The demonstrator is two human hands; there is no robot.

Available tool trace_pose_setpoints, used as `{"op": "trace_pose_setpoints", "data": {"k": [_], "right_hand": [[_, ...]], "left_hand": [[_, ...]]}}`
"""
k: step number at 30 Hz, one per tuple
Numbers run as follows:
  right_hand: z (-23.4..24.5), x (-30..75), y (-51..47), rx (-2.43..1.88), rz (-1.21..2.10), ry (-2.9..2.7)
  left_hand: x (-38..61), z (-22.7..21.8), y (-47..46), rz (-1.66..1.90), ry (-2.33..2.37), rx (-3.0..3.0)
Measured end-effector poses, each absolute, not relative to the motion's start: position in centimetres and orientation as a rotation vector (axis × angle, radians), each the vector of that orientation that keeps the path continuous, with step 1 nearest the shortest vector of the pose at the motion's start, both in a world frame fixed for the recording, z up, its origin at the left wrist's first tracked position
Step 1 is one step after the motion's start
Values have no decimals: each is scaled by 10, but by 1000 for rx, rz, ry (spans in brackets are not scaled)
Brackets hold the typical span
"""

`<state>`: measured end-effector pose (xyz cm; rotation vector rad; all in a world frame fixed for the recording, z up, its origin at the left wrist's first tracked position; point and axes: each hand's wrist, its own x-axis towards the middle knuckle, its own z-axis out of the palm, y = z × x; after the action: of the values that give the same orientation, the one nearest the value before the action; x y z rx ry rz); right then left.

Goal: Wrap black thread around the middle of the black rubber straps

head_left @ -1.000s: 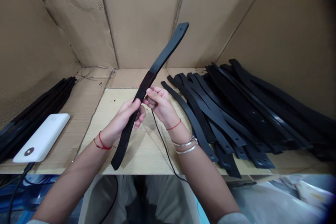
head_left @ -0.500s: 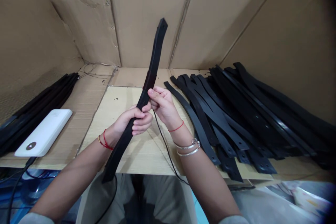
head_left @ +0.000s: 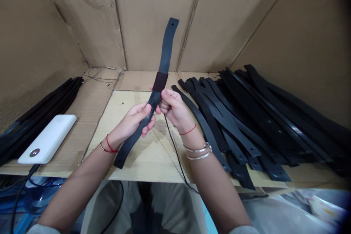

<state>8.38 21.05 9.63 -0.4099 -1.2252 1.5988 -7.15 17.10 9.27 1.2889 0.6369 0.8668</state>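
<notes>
A long, curved black strap [head_left: 166, 53] is held up slantwise over the table, its flat face toward me. It has a hole near each end. A band of dark brown cord wrapping [head_left: 160, 82] goes around it near the middle. My left hand [head_left: 141, 117] is closed around the lower part, thumb on the face and fingers behind. Just below the wrapping, my right hand [head_left: 172, 104] pinches the strap's right edge; its fingertips are partly hidden. A thin black cord [head_left: 175, 150] runs down from behind my right hand past the table's front edge.
Many similar black straps [head_left: 219, 117] lie piled on the right. Another bundle of dark straps [head_left: 46, 106] rests on the left, beside a white power bank [head_left: 49, 139] with a cable plugged in. Cardboard walls [head_left: 153, 14] enclose the table [head_left: 109, 124] at back and sides.
The strap has turned so that its flat face and wrapping now show, and its lower end has risen. My right hand has shifted slightly right, still at the strap.
</notes>
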Motion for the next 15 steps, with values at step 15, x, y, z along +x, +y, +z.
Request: {"op": "trace_pose_setpoints", "data": {"k": [15], "right_hand": [[92, 81, 212, -527, 1525, -1108]], "left_hand": [[-68, 92, 174, 846, 1034, 1582]]}}
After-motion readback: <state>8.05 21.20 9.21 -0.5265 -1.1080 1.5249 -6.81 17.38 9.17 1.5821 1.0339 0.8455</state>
